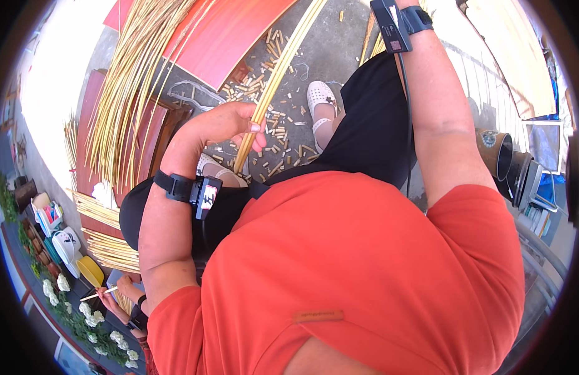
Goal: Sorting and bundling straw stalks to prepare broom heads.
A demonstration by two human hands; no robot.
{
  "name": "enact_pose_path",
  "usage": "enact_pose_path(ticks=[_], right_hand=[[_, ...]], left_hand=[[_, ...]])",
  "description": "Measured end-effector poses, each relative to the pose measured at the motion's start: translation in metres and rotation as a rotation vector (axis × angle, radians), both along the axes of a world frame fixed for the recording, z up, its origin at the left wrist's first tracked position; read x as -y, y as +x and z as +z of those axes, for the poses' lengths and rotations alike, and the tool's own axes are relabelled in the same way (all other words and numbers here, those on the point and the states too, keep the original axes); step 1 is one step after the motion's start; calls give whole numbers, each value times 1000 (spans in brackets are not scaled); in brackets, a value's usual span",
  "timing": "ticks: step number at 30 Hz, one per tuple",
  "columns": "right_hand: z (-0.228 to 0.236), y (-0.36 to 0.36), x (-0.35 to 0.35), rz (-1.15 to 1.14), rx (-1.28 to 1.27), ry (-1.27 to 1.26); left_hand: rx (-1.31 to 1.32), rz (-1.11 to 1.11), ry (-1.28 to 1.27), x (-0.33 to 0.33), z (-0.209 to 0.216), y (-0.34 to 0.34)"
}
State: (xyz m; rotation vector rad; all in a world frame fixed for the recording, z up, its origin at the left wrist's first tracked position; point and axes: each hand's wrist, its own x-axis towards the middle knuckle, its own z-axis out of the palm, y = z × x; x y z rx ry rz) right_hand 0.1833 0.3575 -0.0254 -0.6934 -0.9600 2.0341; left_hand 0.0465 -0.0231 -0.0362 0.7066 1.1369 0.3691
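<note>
Crossing the left hand [232, 123] (grip clamped around them), yellow stalks [286, 61] extend short below it, long above.

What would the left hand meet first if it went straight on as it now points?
Past the stalks it holds, the right white shoe seems first in line. Depth is unclear: the shoe looks lower, so the left hand might pass above it toward the black trousers.

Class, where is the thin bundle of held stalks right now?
In the head view's upper middle, the bundle of stalks slants through the left hand, left of the farther white shoe and over scattered cut pieces.
</note>
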Motion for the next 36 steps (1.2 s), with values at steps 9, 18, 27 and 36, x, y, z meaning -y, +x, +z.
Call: enact_pose_path(ticks=[9, 18, 27, 36], right_hand=[[22, -14, 35, -60, 12, -56], [55, -9, 75, -41, -46, -3], [64, -12, 77, -38, -135, 10], [69, -56, 145, 259, -109, 123]], left_hand=[[-38, -6, 26, 9, -15, -8], [-173, -55, 129, 12, -25, -15], [-257, -76, 207, 5, -32, -8], [-189, 280, 265, -18, -11, 6]])
